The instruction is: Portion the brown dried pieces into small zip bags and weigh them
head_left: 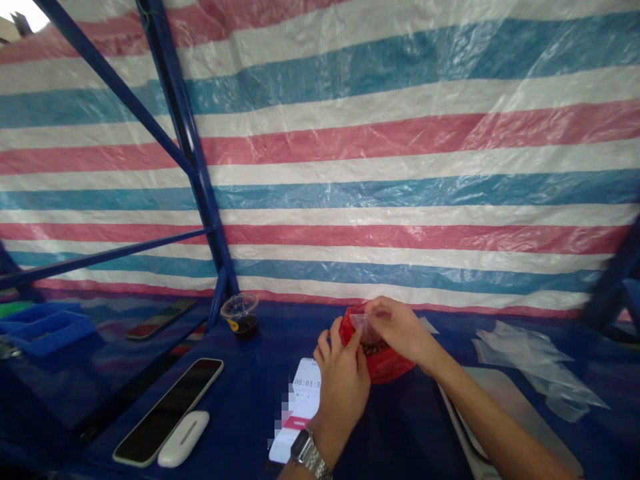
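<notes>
My left hand (343, 383) and my right hand (400, 330) meet over a red container (383, 363) holding small dark pieces on the blue table. Both pinch a small clear plastic bag (364, 327) at the container's mouth. The left hand's fingers curl against the bag's left edge, and a metal watch (309, 455) sits on that wrist. The right hand grips the bag from above and to the right.
A white phone showing a timer (300, 407) lies just left of my left hand. A dark phone (170, 410) and a white case (184, 438) lie front left. A clear cup of dark liquid (241, 315), blue trays (43, 327) and loose clear bags (530, 363) sit around.
</notes>
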A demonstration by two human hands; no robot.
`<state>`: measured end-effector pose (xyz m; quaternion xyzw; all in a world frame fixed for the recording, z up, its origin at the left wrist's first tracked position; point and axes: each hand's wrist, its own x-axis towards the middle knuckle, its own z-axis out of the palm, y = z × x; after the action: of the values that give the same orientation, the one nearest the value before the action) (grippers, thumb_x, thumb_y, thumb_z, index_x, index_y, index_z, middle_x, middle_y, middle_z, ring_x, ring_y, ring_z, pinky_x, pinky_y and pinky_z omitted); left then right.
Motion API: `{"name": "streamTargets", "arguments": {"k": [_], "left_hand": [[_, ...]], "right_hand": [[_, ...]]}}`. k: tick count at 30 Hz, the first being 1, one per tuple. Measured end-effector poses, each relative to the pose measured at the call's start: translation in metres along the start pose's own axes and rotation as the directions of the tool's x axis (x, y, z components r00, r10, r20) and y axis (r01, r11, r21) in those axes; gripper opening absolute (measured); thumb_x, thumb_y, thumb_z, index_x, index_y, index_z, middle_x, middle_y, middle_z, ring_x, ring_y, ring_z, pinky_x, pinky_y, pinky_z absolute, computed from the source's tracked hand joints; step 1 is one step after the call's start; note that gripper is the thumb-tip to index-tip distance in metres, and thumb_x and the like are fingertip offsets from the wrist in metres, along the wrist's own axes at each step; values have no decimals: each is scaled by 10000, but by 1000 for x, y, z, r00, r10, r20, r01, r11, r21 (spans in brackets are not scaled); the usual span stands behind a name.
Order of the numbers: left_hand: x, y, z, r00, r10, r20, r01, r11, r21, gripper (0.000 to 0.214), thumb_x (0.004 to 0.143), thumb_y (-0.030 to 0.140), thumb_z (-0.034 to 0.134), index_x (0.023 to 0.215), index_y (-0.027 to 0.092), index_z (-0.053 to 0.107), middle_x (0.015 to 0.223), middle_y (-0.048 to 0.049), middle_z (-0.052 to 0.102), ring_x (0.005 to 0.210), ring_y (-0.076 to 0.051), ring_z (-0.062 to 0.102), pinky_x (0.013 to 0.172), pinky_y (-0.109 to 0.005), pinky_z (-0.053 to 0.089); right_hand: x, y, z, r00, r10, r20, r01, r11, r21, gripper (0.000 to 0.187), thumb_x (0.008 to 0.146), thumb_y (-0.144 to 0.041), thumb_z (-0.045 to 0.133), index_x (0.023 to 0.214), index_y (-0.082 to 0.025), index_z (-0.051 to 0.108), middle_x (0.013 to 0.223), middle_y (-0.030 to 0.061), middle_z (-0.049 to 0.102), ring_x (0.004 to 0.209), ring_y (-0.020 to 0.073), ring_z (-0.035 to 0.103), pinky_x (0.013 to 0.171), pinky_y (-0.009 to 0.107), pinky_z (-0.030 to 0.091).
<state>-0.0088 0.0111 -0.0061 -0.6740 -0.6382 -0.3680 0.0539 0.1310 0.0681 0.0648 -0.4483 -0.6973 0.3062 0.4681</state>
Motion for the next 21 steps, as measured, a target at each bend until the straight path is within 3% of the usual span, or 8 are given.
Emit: {"name": "streamTargets", "arguments": {"k": [8, 15, 21], "left_hand": [[1, 0, 1, 999, -17, 30, 16, 1000, 22, 491, 993, 96, 464, 1384, 255, 714, 1558, -148, 516, 1325, -377, 471, 1064, -558, 456], [0, 2, 3, 1000, -13, 11, 13, 1000, 4, 502, 1003, 80, 438, 1383, 268, 707, 1566, -137, 514, 1313, -353, 482, 1056, -530, 468], [-1, 1, 9, 1000, 5, 10, -5, 1000, -1, 524, 1003, 76, 419, 1420, 260, 677, 1574, -132, 509, 1300, -347, 485, 1046, -515, 466]], "right_hand": [[5, 0, -4, 995, 66, -77, -58, 993, 104, 117, 792, -315, 626, 853, -230, 679, 848, 40, 768, 706, 204, 700, 690, 328, 567], [-1, 2, 9, 981, 164, -100, -138, 964, 226, 151, 827, -332, 622, 903, -221, 691, 905, 59, 784, 858, 230, 755, 729, 330, 620], [-1, 4, 13, 968, 217, -129, -182, 953, 242, 187, 831, -343, 604, 924, -213, 701, 835, 51, 762, 776, 217, 736, 668, 313, 590]]}}
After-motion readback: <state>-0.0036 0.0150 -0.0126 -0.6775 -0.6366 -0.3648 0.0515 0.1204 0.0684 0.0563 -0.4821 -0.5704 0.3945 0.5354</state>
